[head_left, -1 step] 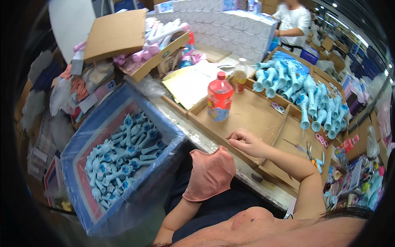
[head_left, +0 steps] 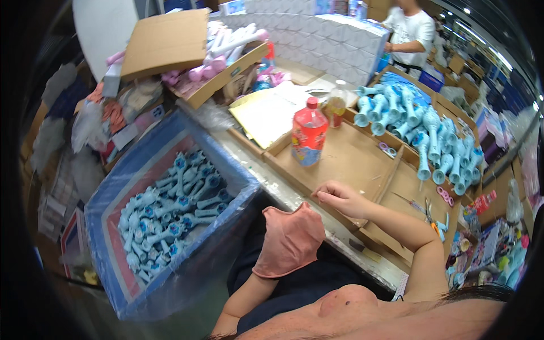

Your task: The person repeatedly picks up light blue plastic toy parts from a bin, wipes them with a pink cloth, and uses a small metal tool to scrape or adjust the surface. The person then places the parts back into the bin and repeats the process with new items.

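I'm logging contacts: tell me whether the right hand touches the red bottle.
Apart. The head view shows the right hand on the cardboard tray's near edge, with bare cardboard between it and the red bottle.

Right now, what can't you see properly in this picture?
- Left hand: head view, covered by a pink cloth, so its fingers and grip stay hidden.
- Right hand: fingers curled at the cardboard tray edge; anything pinched is too small to tell.
- Blue toys in the box: the lower layers are buried.
- Person at the back: cut off by the top edge.
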`<state>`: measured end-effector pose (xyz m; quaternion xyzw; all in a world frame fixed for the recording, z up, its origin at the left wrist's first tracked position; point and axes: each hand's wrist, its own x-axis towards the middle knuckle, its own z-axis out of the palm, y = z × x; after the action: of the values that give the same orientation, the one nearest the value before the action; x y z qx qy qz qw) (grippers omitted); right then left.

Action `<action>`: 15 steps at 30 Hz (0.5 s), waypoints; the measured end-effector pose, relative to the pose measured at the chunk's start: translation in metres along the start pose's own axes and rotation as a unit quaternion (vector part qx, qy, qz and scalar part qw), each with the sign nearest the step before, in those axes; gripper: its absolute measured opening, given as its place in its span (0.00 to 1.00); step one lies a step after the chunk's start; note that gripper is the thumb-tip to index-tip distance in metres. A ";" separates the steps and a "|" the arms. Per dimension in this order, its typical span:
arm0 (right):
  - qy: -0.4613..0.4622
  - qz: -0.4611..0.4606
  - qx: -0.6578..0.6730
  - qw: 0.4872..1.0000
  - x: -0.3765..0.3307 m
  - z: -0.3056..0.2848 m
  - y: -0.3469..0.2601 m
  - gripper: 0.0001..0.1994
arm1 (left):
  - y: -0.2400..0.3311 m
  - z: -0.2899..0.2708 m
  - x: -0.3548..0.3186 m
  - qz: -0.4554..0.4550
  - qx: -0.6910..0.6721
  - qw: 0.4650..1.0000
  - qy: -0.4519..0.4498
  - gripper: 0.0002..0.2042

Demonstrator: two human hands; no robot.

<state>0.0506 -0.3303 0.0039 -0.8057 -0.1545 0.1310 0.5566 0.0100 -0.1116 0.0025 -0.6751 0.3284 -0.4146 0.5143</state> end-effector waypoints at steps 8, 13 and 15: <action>0.020 0.004 0.069 0.997 0.040 0.059 -0.004 0.12 | 0.029 0.020 -0.055 0.158 0.899 0.399 -0.082 0.25; 0.094 -0.125 -0.215 0.964 0.061 0.056 -0.004 0.16 | 0.031 0.018 -0.075 0.285 0.929 0.234 -0.042 0.24; 0.285 -0.249 -0.373 0.847 0.086 0.046 0.002 0.24 | 0.040 0.020 -0.076 0.306 0.892 0.326 -0.065 0.20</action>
<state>0.1123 -0.2582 -0.0175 -0.8891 -0.2218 -0.3147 0.2477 -0.0059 -0.0473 -0.0558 0.3121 -0.0898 -0.2273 0.9181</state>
